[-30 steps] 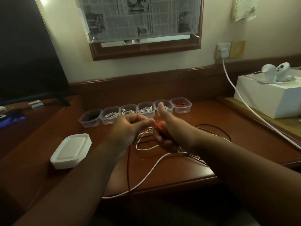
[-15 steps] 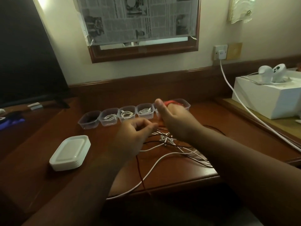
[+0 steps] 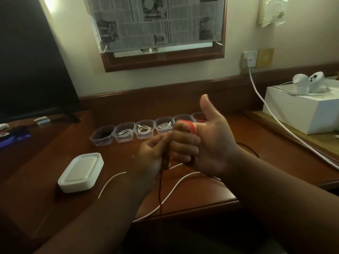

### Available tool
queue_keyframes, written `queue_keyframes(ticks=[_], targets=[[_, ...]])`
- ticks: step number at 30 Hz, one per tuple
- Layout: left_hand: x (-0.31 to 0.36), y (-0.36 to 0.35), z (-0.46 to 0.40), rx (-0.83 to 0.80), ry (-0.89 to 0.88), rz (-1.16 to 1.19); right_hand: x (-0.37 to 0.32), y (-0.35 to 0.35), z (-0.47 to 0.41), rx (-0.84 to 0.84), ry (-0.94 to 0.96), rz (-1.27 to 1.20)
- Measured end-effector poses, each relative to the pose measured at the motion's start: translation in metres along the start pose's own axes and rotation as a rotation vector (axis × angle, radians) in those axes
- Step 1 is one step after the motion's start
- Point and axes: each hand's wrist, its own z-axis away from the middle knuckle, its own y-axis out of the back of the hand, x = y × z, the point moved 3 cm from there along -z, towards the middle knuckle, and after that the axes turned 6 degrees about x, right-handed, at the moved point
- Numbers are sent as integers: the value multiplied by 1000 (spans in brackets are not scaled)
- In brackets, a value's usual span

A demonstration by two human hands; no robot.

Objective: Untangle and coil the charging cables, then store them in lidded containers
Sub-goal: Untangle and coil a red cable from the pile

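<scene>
Right hand (image 3: 207, 143) is serving as the spool: thumb up, fingers curled in, red cable (image 3: 189, 126) wrapping around the fingers in a few turns. Left hand (image 3: 152, 154), at 9 o'clock of the right, is pinching the loose run of that cable between thumb and fingertips; the tail is dropping toward 6 o'clock over the counter (image 3: 192, 197) edge. To do this wrap well, I'd be keeping light steady tension with the left hand, laying turns side by side, not stacking them, and keeping loops loose enough to slide off. Likely snag risk: the tail is crossing the white cable (image 3: 176, 186) lying on the counter, so lift it free as it feeds. Row of clear containers (image 3: 145, 129) is sitting at 12 o'clock, most already holding coils. Lid stack (image 3: 80, 171) is at 9 o'clock, untouched.
</scene>
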Motion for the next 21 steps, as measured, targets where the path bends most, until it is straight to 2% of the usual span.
queue_keyframes(ticks=[2, 4, 6, 9, 11, 12, 17, 19, 21], targets=[[-6, -10, 9, 11, 10, -59, -8, 0, -1, 59, 183, -55], [-6, -14, 16, -23, -3, -178, -19, 7, -1, 196, 381, 89], [-1, -10, 16, -51, -54, -359, -25, 15, -2, 333, 500, 407], [16, -2, 9, -87, -222, -601, -19, 25, -3, 569, 510, 1086], [30, 1, 5, -83, -342, -693, -8, 28, -4, 570, 440, 1395], [34, 3, 3, -80, -390, -716, -4, 27, -4, 550, 393, 1455], [44, 7, -3, -155, -458, -731, 2, 18, -4, 493, 153, 1326], [49, 7, -3, -187, -446, -663, 4, 15, -2, 442, 39, 1241], [52, 9, -6, -218, -380, -520, 5, 13, 2, 363, -99, 1043]])
